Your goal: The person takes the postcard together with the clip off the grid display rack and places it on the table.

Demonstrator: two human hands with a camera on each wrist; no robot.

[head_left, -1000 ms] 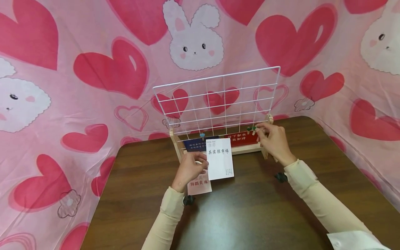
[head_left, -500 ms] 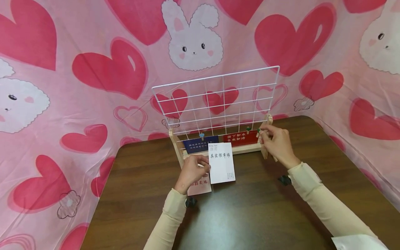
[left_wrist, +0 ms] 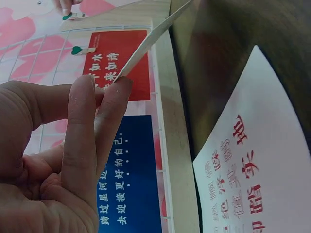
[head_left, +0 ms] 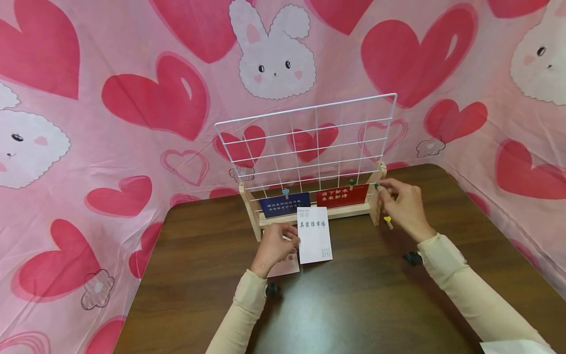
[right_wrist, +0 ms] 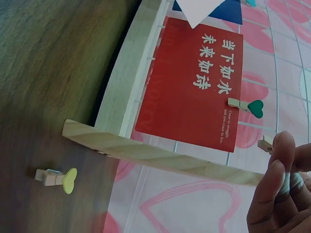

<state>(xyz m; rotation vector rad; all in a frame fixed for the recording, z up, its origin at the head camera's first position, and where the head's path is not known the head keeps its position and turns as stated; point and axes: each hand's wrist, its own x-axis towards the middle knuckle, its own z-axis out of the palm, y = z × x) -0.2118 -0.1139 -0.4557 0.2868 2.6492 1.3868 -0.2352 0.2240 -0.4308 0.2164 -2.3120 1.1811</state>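
In the head view, my left hand [head_left: 276, 247] pinches a white card [head_left: 315, 242] with dark lettering by its left edge, before the grid stand. My right hand [head_left: 406, 209], beside the stand's right post, pinches a small wooden clothespin [right_wrist: 265, 144] between thumb and fingertips. Its green end shows in the left wrist view. On the wire grid [head_left: 305, 140] hang a red card [right_wrist: 189, 97], with a green-heart clothespin [right_wrist: 245, 106] at its top edge, and a blue card [head_left: 283, 204] under a light-blue clothespin [head_left: 286, 192].
A pale card [left_wrist: 257, 160] with red lettering lies on the table [head_left: 199, 295], partly behind my left hand in the head view. A yellow-heart clothespin [right_wrist: 56, 178] lies right of the wooden post [head_left: 377, 196]. Pink heart-print cloth [head_left: 185, 29] stands behind the table.
My right hand has moved right, away from the red card, with the clothespin. The yellow-heart clothespin has come into view below it. My left hand has shifted slightly down and right with the white card.
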